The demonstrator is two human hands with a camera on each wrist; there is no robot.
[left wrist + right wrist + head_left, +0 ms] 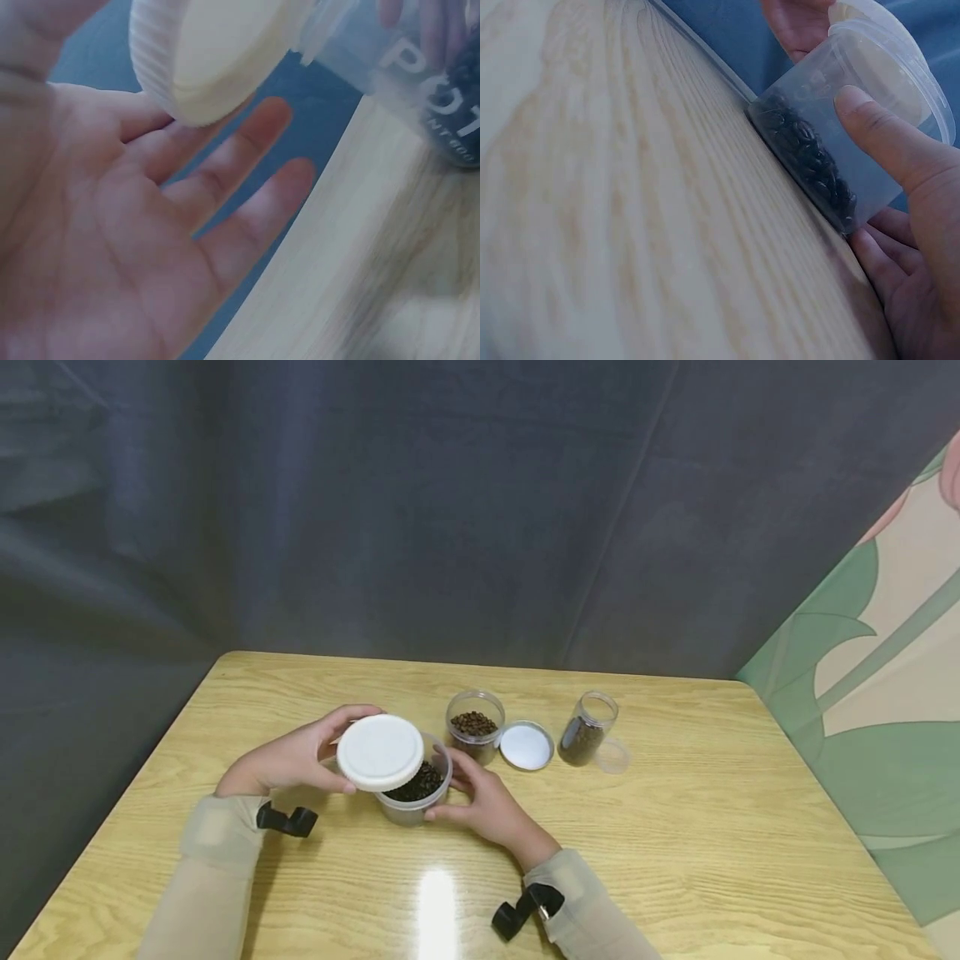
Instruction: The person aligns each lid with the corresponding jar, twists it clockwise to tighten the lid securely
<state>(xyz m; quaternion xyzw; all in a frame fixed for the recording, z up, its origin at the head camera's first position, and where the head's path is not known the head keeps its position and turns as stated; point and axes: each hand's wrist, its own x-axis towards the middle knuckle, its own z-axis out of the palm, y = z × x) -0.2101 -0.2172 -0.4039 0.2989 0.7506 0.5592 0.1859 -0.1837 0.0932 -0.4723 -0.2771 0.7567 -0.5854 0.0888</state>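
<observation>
"What does the left hand hold?"
"It pinches a white lid by the edge, lower fingers spread, above the left part of a clear tub of dark beans."
"And the right hand?"
"Thumb and fingers grip the tub, which stands upright on the wooden surface."
"Nearby?"
"Just behind, a jar of brown beans; beside it, a round lid."

left wrist view; clear tub: large white "POT"; below, smaller "NT 600", blurred
</observation>
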